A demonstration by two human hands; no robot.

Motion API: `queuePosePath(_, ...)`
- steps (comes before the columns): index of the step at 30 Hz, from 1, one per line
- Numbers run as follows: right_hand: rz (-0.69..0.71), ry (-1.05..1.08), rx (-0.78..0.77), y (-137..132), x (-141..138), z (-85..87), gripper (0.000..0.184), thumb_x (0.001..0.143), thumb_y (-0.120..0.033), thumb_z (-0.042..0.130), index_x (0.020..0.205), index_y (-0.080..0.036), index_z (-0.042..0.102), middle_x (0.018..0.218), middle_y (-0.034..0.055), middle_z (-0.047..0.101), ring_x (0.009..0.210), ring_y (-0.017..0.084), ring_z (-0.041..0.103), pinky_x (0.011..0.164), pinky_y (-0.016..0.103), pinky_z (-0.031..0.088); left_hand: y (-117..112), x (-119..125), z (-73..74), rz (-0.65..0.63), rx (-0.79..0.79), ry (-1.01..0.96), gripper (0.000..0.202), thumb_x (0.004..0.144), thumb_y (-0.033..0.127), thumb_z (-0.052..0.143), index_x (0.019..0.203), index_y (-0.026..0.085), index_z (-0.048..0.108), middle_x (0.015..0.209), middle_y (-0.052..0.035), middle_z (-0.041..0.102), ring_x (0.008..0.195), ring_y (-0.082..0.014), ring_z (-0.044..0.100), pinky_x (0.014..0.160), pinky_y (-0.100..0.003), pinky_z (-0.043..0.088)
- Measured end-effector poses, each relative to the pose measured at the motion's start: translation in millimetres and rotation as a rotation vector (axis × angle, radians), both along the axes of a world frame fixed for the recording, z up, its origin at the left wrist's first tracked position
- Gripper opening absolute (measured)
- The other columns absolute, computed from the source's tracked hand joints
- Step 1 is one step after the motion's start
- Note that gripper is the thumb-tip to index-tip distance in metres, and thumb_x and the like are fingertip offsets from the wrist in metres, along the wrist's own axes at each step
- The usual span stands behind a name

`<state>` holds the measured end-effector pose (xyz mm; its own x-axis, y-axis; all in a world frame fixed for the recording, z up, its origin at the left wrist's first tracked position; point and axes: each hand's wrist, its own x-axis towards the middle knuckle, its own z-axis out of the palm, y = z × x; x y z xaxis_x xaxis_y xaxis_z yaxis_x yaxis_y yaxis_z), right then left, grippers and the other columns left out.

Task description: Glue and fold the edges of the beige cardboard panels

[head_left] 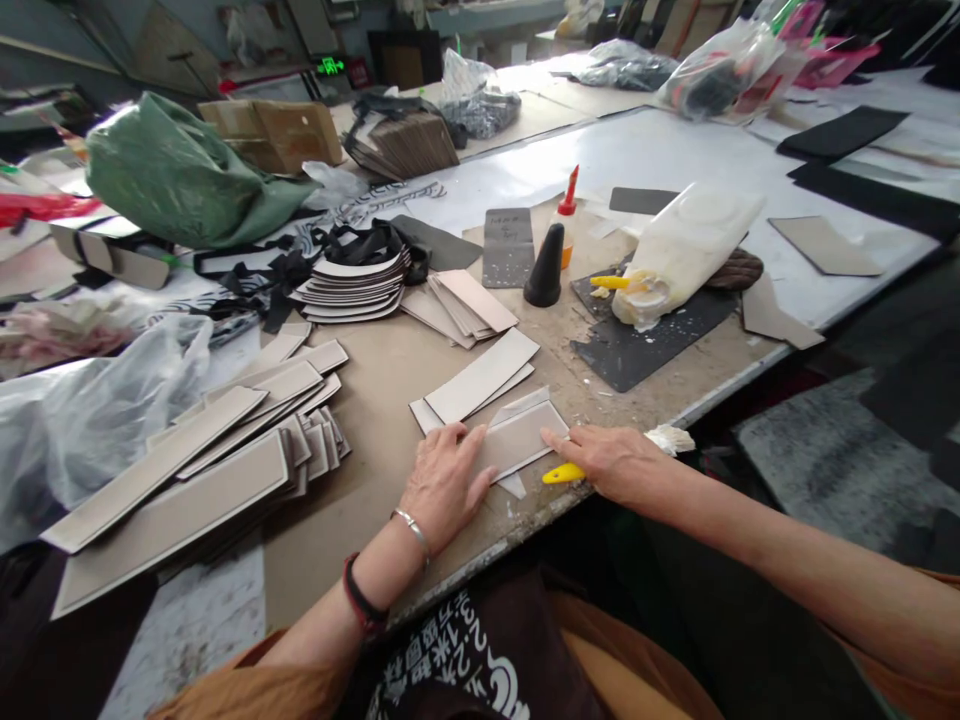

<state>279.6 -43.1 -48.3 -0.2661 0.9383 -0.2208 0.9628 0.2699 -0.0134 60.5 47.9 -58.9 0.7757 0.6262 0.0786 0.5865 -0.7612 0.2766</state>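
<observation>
A beige strip with pale edges (521, 440) lies near the table's front edge. Resting on its left end, my left hand (442, 480) has its fingers spread and the thumb apart. My right hand (604, 458) is closed around a brush (562, 473); the yellow handle tip points left, and its whitish, glue-caked end sticks out by the wrist. The fingertips of that hand touch the strip's right end. Just behind lie more pale strips (484, 375), overlapping one another. A thin whitish flap shows along the strip's far edge.
Stacked beige strips (180, 500) spread at left. Curved pieces (352, 290) are piled behind. A black cone (546, 268), a red-tipped bottle (566, 225) and a glue-smeared white container (686, 250) stand or lie farther back. The table edge (720, 393) runs along my right.
</observation>
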Motion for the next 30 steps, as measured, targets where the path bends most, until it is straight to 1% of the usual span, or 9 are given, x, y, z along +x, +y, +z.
queuePosePath(2, -0.033, 0.030, -0.034, -1, 2, -0.7, 0.054, 0.078, -0.001, 0.040, 0.129, -0.016, 0.045, 0.088, 0.0099, 0.062, 0.079, 0.022, 0.061, 0.060, 0.027, 0.045, 1, 5, -0.6, 0.072, -0.042, 0.074, 0.037, 0.081, 0.032, 0.055, 0.112, 0.013, 0.052, 0.103, -0.0136, 0.051, 0.096, -0.0271, 0.046, 0.082, -0.045, 0.042)
queuePosePath(5, -0.078, 0.089, -0.068, 1, 8, 1.9, 0.057, 0.078, -0.002, 0.041, 0.131, -0.021, 0.044, 0.093, 0.0081, 0.062, 0.081, 0.019, 0.061, 0.065, 0.026, 0.045, 6, 12, 5.3, 0.144, -0.275, 0.086, 0.032, 0.075, 0.031, 0.062, 0.098, 0.010, 0.056, 0.097, -0.0139, 0.052, 0.097, -0.0307, 0.045, 0.084, -0.050, 0.038)
queuePosePath(7, -0.133, 0.215, 0.003, 4, 13, 5.1, 0.050, 0.080, -0.007, 0.042, 0.127, -0.020, 0.047, 0.099, 0.0083, 0.062, 0.088, 0.020, 0.060, 0.074, 0.028, 0.045, 10, 14, 11.0, 0.144, -0.438, 0.027, 0.022, 0.074, 0.028, 0.063, 0.086, 0.011, 0.057, 0.090, -0.0106, 0.054, 0.093, -0.0284, 0.047, 0.084, -0.047, 0.038)
queuePosePath(10, -0.301, 0.513, 0.228, 10, 19, 11.7, 0.029, 0.086, -0.020, 0.041, 0.109, -0.014, 0.058, 0.101, 0.0107, 0.061, 0.096, 0.022, 0.056, 0.085, 0.033, 0.042, 12, 11, 16.8, 0.083, -0.565, -0.038, 0.014, 0.080, 0.028, 0.055, 0.079, 0.014, 0.054, 0.079, -0.0037, 0.055, 0.078, -0.0188, 0.053, 0.075, -0.035, 0.044)
queuePosePath(13, -0.506, 0.808, 0.250, 17, 16, 19.4, 0.030, 0.088, -0.042, 0.043, 0.088, -0.016, 0.059, 0.077, 0.0045, 0.059, 0.071, 0.018, 0.056, 0.067, 0.030, 0.046, 7, 4, 17.8, 0.078, -0.932, -0.253, 0.023, 0.083, 0.038, 0.049, 0.088, 0.015, 0.052, 0.080, -0.0012, 0.057, 0.068, -0.0126, 0.054, 0.064, -0.026, 0.046)
queuePosePath(16, -0.659, 1.216, 0.010, 24, 2, 25.3, 0.041, 0.080, -0.058, 0.049, 0.080, -0.017, 0.052, 0.056, -0.0048, 0.044, 0.045, 0.009, 0.040, 0.042, 0.022, 0.035, -1, -1, 16.3, 0.148, -1.377, -0.516, 0.040, 0.074, 0.047, 0.060, 0.097, 0.016, 0.049, 0.084, -0.0012, 0.060, 0.068, -0.0113, 0.057, 0.064, -0.025, 0.047)
queuePosePath(20, -0.778, 1.631, -0.169, 33, -20, 30.1, 0.045, 0.067, -0.057, 0.066, 0.076, -0.018, 0.044, 0.050, -0.0102, 0.033, 0.040, 0.003, 0.023, 0.034, 0.016, 0.018, -9, -5, 17.6, 0.183, -1.572, -0.621, 0.051, 0.067, 0.045, 0.070, 0.105, 0.017, 0.050, 0.086, -0.0025, 0.064, 0.069, -0.0127, 0.061, 0.066, -0.026, 0.049)
queuePosePath(25, -0.712, 1.633, -0.205, 45, -35, 33.4, 0.043, 0.067, -0.055, 0.066, 0.075, -0.018, 0.047, 0.047, -0.0114, 0.029, 0.038, 0.003, 0.018, 0.034, 0.017, 0.014, -12, -6, 22.4, 0.187, -1.764, -0.726, 0.055, 0.070, 0.043, 0.070, 0.112, 0.017, 0.046, 0.086, -0.0071, 0.067, 0.073, -0.0186, 0.067, 0.065, -0.028, 0.052)
queuePosePath(30, -0.590, 1.395, -0.039, 62, -45, 32.1, 0.038, 0.072, -0.053, 0.060, 0.074, -0.016, 0.053, 0.053, -0.0067, 0.040, 0.041, 0.004, 0.028, 0.036, 0.020, 0.021, -10, -3, 20.5, 0.243, -1.776, -0.856, 0.042, 0.068, 0.036, 0.073, 0.098, 0.013, 0.054, 0.080, -0.0089, 0.068, 0.071, -0.0189, 0.067, 0.062, -0.025, 0.052)
